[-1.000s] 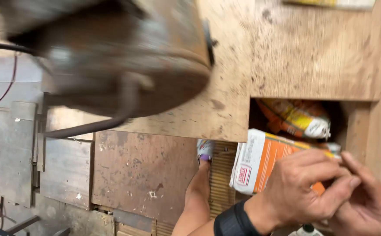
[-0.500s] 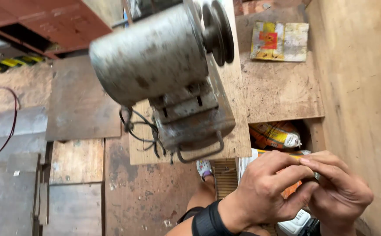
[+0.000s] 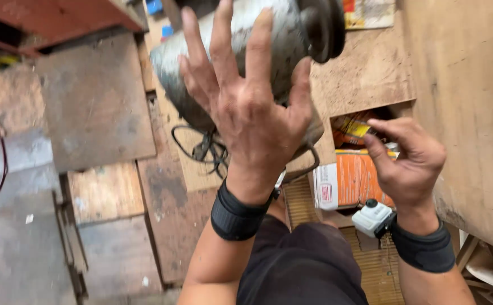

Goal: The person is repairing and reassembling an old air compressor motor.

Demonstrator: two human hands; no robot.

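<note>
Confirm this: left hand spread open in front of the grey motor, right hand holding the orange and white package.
Not quite. The head view shows the right hand above the orange and white package, not holding it. The left hand is indeed spread open before the grey motor.

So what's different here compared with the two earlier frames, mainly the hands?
The hands have come apart. Before, both were clasped together low on the right, working at something small. Now the left hand is raised with fingers spread open in front of the grey motor, holding nothing. The right hand remains low by the orange bag, fingers curled; what they pinch cannot be made out. The motor stays on the plywood board.
</note>
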